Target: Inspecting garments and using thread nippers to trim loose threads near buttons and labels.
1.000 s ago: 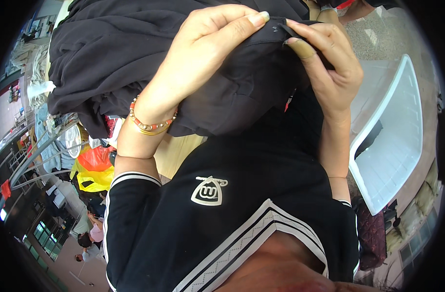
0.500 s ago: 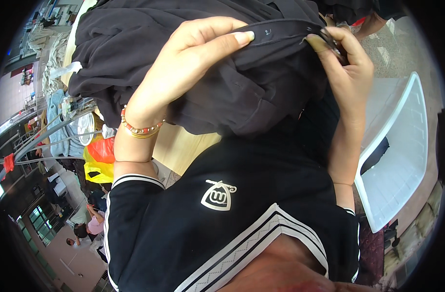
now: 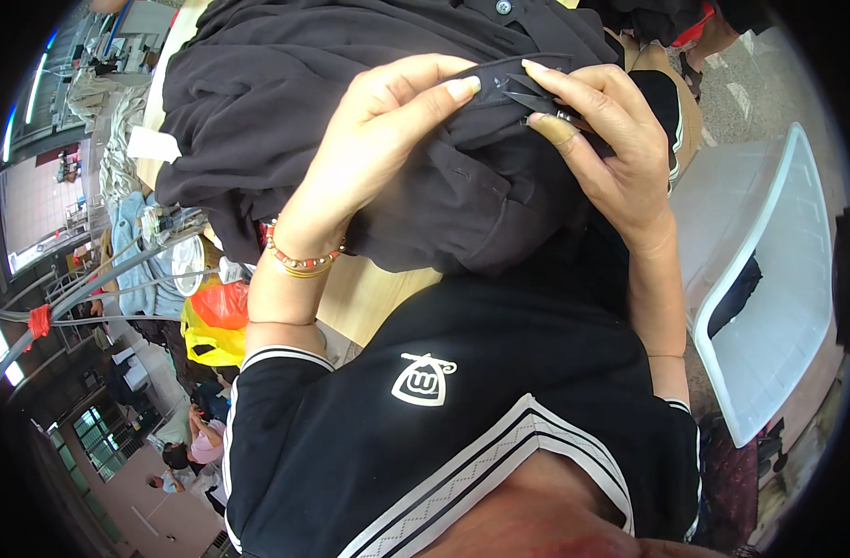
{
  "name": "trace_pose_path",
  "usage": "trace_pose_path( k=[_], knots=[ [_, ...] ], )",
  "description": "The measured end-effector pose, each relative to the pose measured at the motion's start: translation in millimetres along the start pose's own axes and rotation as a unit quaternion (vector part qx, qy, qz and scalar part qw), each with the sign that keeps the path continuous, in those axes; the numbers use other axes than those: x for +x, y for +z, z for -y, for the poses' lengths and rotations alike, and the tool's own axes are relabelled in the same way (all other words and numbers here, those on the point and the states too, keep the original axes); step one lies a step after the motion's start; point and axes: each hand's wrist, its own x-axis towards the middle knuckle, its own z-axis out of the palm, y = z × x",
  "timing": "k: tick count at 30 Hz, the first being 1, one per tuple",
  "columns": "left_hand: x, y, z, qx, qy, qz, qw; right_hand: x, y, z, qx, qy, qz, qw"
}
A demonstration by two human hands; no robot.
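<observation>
Dark grey woven garment (image 3: 415, 158) is bunched up on the wooden table in front of me. My left hand (image 3: 369, 158) pinches a fold of its edge tight; my right hand (image 3: 611, 158) grips small black thread snips (image 3: 536, 98), closed around them. Looks like trimming stray threads, so careful aim next. The white plastic crate (image 3: 769, 298) holds 1 dark piece.

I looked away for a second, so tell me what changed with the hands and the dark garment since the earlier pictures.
The right hand has brought small thread snips to the folded edge of the dark garment, right beside the left hand fingertips. Both hands still pinch that same edge; the beaded bracelet and white plastic bin are unchanged.
</observation>
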Motion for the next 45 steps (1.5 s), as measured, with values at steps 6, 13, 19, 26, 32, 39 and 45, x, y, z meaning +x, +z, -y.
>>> trace_pose_path(
  k=[6, 13, 19, 26, 32, 39, 45],
  knots=[
    [5, -1, 1, -0.006, 0.011, 0.003, 1.000, 3, 2, -4, 0.001, 0.017, 0.009, 1.000],
    [2, 0, -5, -0.040, -0.002, 0.006, 0.999, 9, 1, 0, 0.001, 0.000, 0.005, 1.000],
    [0, -4, -37, 0.242, 0.010, 0.101, 0.965, 5, -15, 6, 0.047, 0.041, -0.010, 0.998],
    [29, -126, -164, 0.262, 0.151, -0.105, 0.947, -17, -66, -16, -0.005, 0.136, -0.126, 0.983],
    [131, -299, -191, 0.091, 0.310, -0.512, 0.796, -35, -65, -41, 0.041, 0.197, -0.182, 0.962],
    [136, -134, -73, 0.331, 0.157, -0.192, 0.910, -41, -47, -54, 0.053, 0.226, -0.124, 0.965],
    [120, -25, 2, 0.607, 0.202, -0.062, 0.766, -3, -12, -45, -0.109, 0.174, -0.041, 0.978]
  ],
)
